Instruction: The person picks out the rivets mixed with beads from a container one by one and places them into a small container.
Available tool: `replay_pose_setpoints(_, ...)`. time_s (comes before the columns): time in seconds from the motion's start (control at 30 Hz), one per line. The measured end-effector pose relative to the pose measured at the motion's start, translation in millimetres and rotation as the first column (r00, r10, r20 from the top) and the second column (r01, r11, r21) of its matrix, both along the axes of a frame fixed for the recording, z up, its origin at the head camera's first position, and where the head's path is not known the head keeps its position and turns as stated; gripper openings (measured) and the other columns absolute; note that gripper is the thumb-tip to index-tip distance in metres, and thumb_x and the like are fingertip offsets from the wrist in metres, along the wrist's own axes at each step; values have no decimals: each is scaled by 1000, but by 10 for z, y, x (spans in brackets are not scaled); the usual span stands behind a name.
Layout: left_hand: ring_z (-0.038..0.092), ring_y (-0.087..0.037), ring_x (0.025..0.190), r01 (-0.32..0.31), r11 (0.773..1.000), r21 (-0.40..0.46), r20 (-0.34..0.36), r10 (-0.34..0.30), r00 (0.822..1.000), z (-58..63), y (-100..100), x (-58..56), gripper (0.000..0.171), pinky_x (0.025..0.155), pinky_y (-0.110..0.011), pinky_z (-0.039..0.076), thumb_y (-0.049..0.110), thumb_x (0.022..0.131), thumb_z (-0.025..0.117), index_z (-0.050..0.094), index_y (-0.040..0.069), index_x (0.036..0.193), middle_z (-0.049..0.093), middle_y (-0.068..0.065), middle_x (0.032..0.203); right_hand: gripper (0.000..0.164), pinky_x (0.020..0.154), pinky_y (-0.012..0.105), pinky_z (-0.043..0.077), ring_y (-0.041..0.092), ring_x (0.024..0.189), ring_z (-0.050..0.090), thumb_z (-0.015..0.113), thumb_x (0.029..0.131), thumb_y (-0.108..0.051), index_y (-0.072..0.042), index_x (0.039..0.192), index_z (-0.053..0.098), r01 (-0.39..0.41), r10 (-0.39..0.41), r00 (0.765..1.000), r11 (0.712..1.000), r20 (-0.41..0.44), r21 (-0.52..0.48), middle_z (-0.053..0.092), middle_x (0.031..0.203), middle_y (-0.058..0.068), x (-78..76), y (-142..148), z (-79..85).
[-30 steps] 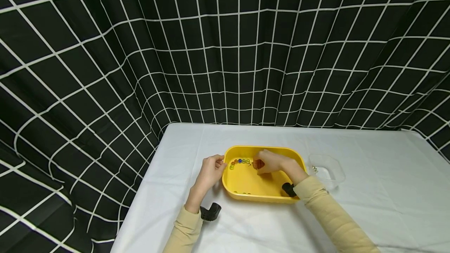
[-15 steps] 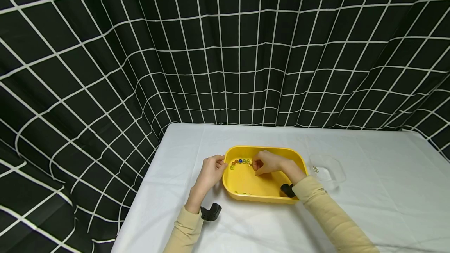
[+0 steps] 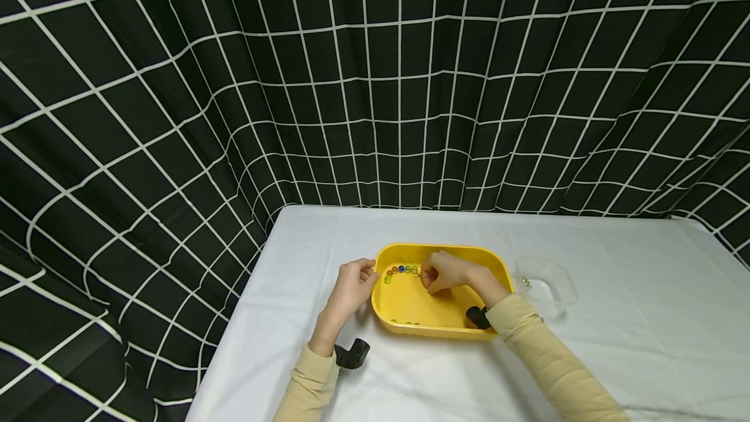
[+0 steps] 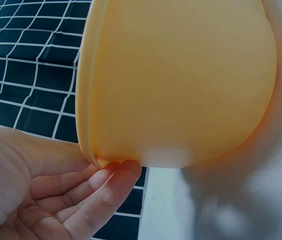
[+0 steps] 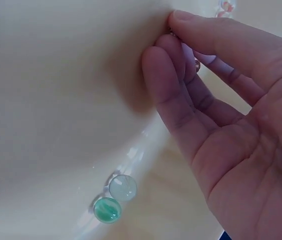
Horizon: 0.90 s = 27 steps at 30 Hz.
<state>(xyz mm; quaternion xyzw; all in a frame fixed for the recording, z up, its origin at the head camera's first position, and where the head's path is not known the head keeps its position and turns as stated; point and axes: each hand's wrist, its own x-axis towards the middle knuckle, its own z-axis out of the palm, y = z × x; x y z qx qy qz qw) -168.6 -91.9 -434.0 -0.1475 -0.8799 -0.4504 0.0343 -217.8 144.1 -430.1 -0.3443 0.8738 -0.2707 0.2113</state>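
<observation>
A yellow tub (image 3: 405, 299) stands on the white-covered table. At its left end my left hand (image 3: 351, 286) pinches the rim, thumb on one side and fingers on the other. My right hand (image 3: 454, 271) reaches down inside the tub, thumb and fingertips drawn together. A tiny gold-coloured piece (image 5: 172, 33) shows between them, mostly hidden by the fingers. Left of that hand, along the far wall, runs a curved row of glass marbles, with a blue marble (image 3: 401, 269) among orange, green and yellow ones. The right wrist view shows a clear marble (image 5: 123, 187) touching a green marble (image 5: 107, 210).
A clear plastic container (image 3: 553, 285) stands right of the tub, with small gold-coloured pieces (image 3: 527, 284) inside. More marbles (image 3: 408, 323) peek over the tub's near rim. A black curtain (image 3: 410, 96) with a white grid hangs behind the table.
My right hand's fingers have shifted slightly, staying at the same spot in the tub. The left hand keeps its hold on the rim, and the marble row looks unchanged.
</observation>
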Motion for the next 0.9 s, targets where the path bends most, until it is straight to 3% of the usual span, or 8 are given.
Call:
replay_pose_setpoints(0.37, 60, -20, 74, -6, 1000, -9, -11, 5, 1000, 5, 14, 2, 25, 64, -22, 51, 1, 85, 63, 62, -13, 107, 63, -13, 84, 8, 51, 16, 34, 3, 53, 42, 68, 73, 4, -1, 69, 62, -1, 1, 1000, 1000, -3, 1, 51, 60, -2, 8, 54, 21)
replay_pose_setpoints(0.67, 59, -20, 76, -8, 1000, -10, 9, 9, 1000, 25, 10, 10, 26, 66, -24, 52, 1, 86, 62, 62, -12, 108, 63, -13, 85, 8, 51, 17, 38, 4, 54, 44, 70, 73, 2, -1, 70, 64, 50, -50, 998, 999, 30, -2, 53, 60, -2, 33, 107, 58)
replay_pose_setpoints(0.9, 59, -19, 75, -3, 1000, -1, 7, 3, 1000, 19, 7, 15, 26, 66, -24, 51, 1, 86, 62, 62, -13, 108, 63, -12, 85, 8, 51, 17, 38, 4, 53, 44, 70, 73, 2, -1, 70, 63, 29, -29, 999, 999, 30, -28, 53, 60, -2, 34, 169, 84)
